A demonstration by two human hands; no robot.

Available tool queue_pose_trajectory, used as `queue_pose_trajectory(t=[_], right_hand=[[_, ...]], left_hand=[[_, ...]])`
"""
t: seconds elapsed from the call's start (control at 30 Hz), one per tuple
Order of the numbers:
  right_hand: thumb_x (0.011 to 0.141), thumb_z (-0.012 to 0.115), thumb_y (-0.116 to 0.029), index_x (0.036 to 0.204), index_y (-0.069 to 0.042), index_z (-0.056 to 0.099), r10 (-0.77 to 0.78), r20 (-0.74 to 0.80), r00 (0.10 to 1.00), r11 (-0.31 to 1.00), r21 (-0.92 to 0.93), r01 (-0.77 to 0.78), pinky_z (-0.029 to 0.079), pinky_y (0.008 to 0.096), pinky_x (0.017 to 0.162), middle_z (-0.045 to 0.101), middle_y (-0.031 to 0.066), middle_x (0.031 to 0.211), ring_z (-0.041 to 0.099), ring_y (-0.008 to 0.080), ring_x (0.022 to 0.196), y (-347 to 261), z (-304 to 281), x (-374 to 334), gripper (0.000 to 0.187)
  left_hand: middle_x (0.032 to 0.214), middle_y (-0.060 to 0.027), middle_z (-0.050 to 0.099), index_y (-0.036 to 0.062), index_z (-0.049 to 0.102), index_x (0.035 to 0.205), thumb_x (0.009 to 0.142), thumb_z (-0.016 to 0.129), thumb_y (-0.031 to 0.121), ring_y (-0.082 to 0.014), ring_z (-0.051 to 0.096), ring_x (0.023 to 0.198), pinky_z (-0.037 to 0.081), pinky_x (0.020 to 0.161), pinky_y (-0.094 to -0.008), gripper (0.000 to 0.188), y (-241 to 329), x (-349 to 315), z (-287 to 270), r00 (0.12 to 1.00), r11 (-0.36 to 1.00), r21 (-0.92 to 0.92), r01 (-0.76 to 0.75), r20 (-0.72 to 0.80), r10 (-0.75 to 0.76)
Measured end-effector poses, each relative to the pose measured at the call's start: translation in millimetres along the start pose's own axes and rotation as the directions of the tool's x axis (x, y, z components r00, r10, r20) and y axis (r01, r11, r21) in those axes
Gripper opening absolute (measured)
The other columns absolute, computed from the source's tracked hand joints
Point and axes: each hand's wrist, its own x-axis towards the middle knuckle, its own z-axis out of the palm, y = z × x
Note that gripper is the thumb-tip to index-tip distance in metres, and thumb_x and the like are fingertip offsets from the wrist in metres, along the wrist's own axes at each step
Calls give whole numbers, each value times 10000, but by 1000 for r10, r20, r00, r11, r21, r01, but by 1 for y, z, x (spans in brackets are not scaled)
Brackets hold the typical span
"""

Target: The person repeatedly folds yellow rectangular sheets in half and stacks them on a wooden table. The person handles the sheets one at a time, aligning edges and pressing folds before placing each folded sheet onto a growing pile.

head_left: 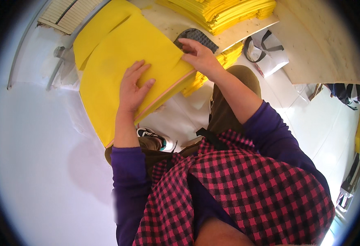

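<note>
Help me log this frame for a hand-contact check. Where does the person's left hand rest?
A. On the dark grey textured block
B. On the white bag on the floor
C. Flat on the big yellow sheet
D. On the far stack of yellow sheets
C: the left hand lies palm-down, fingers spread, on the yellow sheet, while the right hand is at the sheet's edge by the dark grey block.

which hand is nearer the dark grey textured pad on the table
Right. The right hand has its fingertips on the dark grey pad; the left hand lies flat on the yellow sheets, farther away.
</note>
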Motion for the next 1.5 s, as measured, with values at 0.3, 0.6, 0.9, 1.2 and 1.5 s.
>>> queue_pose_trajectory(t=[0.3, 0.6, 0.9, 1.2, 1.5], right_hand=[[805, 699, -117, 984, -116, 708, -519, 292, 803, 709, -378, 596, 459, 325, 916, 610, 86, 1210, 574, 252, 1103, -16, -9, 50, 179], [819, 716, -159, 959, -67, 689, -384, 60, 922, 900, -199, 388, 500, 278, 765, 695, 55, 919, 639, 162, 840, -31, -16, 66, 170], [769, 746, -329, 845, -77, 642, 103, 202, 974, 542, -832, 115, 504, 403, 680, 661, 107, 810, 644, 283, 796, 26, -56, 71, 283], [824, 674, -138, 971, -83, 697, 144, 205, 968, 771, -637, 20, 515, 340, 733, 689, 88, 882, 646, 195, 835, 24, -66, 72, 159], [790, 756, -137, 986, -68, 699, -143, 526, 839, 968, -103, 230, 439, 230, 661, 546, -38, 736, 504, 65, 707, -13, -46, 48, 215]], left_hand=[[1338, -173, 529, 45, 625, 1196, 795, 688, 413, -355, 426, 1301, 264, 1123, -445, 548, -1, 0, -2, 999, 999, 10, -40, 11, 40], [1341, -202, 521, -48, 593, 1141, 919, 559, 149, -346, 434, 1294, 320, 1084, -375, 299, -11, -1, 4, 994, 977, -190, 94, -44, -104], [1386, -202, 484, -41, 576, 1188, 943, 541, 181, -352, 405, 1321, 284, 1107, -390, 333, -7, -1, 3, 981, 968, -173, 179, -45, -189], [1405, -198, 467, -16, 571, 1217, 947, 542, 215, -366, 361, 1356, 245, 1134, -394, 356, -11, -3, 3, 975, 959, -195, 205, -50, -218], [1394, -201, 479, -24, 602, 1149, 942, 548, 225, -357, 371, 1352, 243, 1132, -402, 329, -15, -1, 3, 981, 953, -240, 182, -26, -194]])
